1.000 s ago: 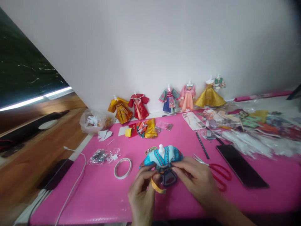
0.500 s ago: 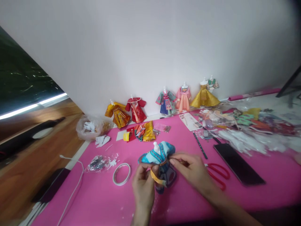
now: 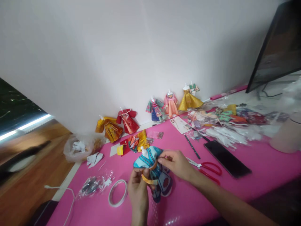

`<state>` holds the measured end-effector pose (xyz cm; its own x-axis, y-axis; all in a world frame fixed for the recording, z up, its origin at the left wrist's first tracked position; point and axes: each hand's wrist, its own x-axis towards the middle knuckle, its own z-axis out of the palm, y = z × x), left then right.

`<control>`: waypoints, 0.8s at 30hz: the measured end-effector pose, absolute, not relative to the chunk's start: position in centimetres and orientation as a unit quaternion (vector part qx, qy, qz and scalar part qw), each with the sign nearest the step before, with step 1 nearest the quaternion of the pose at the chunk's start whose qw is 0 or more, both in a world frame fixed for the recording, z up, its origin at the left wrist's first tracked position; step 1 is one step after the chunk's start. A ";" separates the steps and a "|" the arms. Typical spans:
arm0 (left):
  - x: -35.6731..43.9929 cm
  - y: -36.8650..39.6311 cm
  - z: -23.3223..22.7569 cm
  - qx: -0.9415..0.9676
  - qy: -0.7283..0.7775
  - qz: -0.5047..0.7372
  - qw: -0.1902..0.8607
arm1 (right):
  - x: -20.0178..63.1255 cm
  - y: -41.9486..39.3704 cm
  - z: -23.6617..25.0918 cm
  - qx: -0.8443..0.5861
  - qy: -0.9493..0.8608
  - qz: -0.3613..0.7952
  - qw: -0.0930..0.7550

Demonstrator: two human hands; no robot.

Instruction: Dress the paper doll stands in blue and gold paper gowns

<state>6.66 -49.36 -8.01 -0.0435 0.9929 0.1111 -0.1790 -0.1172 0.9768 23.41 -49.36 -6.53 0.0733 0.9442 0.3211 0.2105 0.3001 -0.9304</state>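
A small doll dress in blue and white, on a white doll form whose neck shows at the top, is held up over the pink table. My left hand grips its left side, with the thumb at the waist. From that thumb a yellow-orange ribbon curves out, its end free. An orange band of the same sort lies across the waist. My right hand pinches the dress at the right side of the waist; what exactly is between the fingertips is hidden.
Right of my hands lie red-handled scissors and a black phone. A tape roll and a plastic bag of small parts lie left. Dressed doll forms, among them a red dress, lean along the wall. Bagged fabrics cover the back right.
The camera view has swung right, bringing a screen and a pale container into sight. The dress is turned slightly, showing more of its skirt; both hands keep their hold.
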 end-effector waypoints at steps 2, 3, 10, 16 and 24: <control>6.3 -48.8 -8.3 0.476 0.417 0.580 0.513 | 23.5 -49.0 -6.6 -0.480 -0.601 0.342 0.539; 6.1 -48.6 -8.4 0.479 0.410 0.578 0.518 | 23.6 -48.9 -6.7 -0.477 -0.606 0.344 0.535; 5.0 -46.5 -8.9 0.465 0.385 0.547 0.581 | 24.0 -48.0 -6.1 -0.483 -0.625 0.325 0.519; 4.8 -45.6 -8.8 0.462 0.378 0.522 0.610 | 23.8 -47.5 -6.2 -0.486 -0.627 0.314 0.521; 4.8 -44.5 -9.4 0.445 0.352 0.500 0.654 | 23.8 -47.0 -6.6 -0.469 -0.630 0.322 0.529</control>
<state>4.85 -44.54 -9.41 0.2523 0.9675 -0.0158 -0.3401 0.1039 0.9346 23.81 -47.03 -6.57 0.0004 0.9313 0.3643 0.2506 0.3525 -0.9016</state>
